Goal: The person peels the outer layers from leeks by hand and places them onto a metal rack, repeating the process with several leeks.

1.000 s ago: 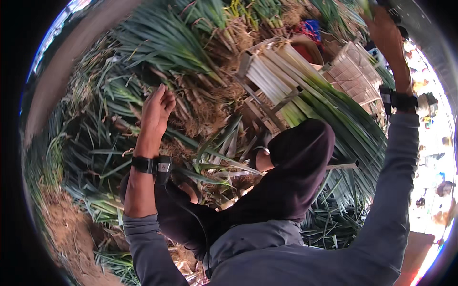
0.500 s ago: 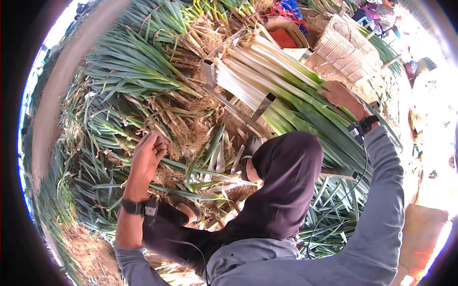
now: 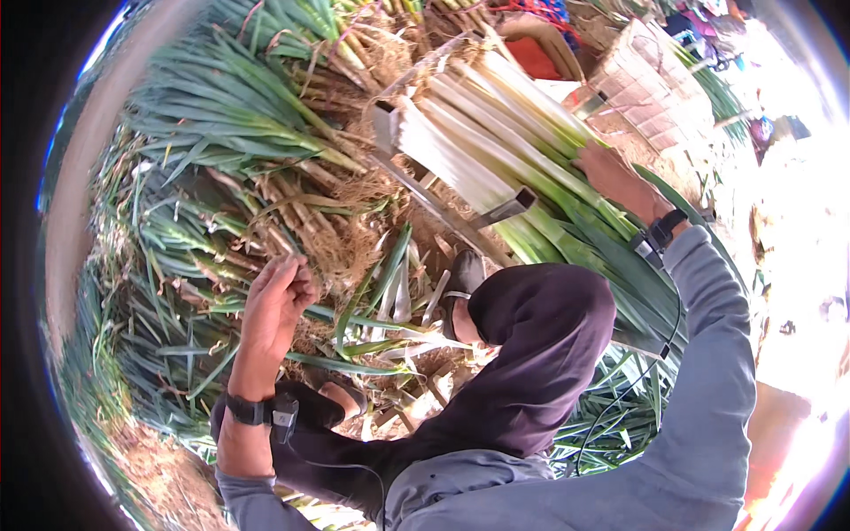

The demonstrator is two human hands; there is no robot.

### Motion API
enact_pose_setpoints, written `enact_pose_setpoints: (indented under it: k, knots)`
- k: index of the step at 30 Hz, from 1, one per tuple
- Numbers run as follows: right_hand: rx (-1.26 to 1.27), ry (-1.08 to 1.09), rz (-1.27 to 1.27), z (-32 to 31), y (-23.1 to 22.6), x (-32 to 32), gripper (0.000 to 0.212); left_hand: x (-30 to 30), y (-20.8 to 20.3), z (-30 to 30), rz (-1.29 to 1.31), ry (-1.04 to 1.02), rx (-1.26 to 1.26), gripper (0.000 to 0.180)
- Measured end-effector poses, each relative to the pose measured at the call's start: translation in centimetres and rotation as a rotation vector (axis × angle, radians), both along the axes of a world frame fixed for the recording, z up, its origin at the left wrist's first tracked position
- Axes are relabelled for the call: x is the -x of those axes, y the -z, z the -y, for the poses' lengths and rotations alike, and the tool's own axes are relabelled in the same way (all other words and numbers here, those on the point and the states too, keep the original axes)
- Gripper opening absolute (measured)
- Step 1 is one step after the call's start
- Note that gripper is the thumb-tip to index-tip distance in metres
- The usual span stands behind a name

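Observation:
Peeled large green onions [image 3: 478,124], with white stalks and green leaves, lie side by side in a metal frame [image 3: 416,190] at my right knee. On their green part rests my right hand [image 3: 620,183], its fingers bent around the stalks and the fingertips partly hidden. My left hand [image 3: 282,292] is raised over the ground on the left, with its fingers curled in. Whatever it might hold cannot be made out. Close to that hand are unpeeled green onions [image 3: 305,199] with dry roots and soil.
More bundles of unpeeled green onions [image 3: 221,106] cover the ground at left. Stripped leaves [image 3: 381,332] lie between my feet. A wicker basket [image 3: 651,84] and a cardboard box [image 3: 544,53] stand beyond the frame. Cut leaves [image 3: 611,416] lie under my right arm.
My right hand has shifted slightly left along the green onions. My left hand stays raised with its fingers curled, a little lower in the picture. The view has tilted a little.

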State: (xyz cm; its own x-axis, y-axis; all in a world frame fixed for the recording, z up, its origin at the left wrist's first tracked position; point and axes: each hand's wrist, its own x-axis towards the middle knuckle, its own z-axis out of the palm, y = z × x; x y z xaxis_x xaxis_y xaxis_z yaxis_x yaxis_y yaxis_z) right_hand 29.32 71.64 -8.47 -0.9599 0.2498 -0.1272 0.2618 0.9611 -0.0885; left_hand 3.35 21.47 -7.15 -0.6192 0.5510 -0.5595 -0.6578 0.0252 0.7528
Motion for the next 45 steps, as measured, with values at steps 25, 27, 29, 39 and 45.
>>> enact_pose_setpoints:
  k: [25,27,29,39,45]
  knots:
    - [0.244,-0.216,0.221,27.5,4.6,34.8,0.039,1.9,-6.4,12.0,-0.197,-0.344,-0.241,0.02]
    - [0.283,-0.153,0.081,27.0,11.5,34.7,0.039,1.8,-6.7,12.4,-0.184,-0.344,-0.208,0.02]
    - [0.334,-0.123,-0.065,26.4,17.1,34.6,0.039,1.5,-7.2,13.2,-0.222,-0.36,-0.155,0.02]
    - [0.114,0.313,-0.179,19.5,28.5,36.2,0.048,2.2,-5.2,14.2,-0.014,-0.395,-0.058,0.016]
    - [1.001,0.187,-0.015,28.2,22.7,35.8,0.028,2.0,-6.3,15.7,-0.037,-0.397,0.04,0.02]
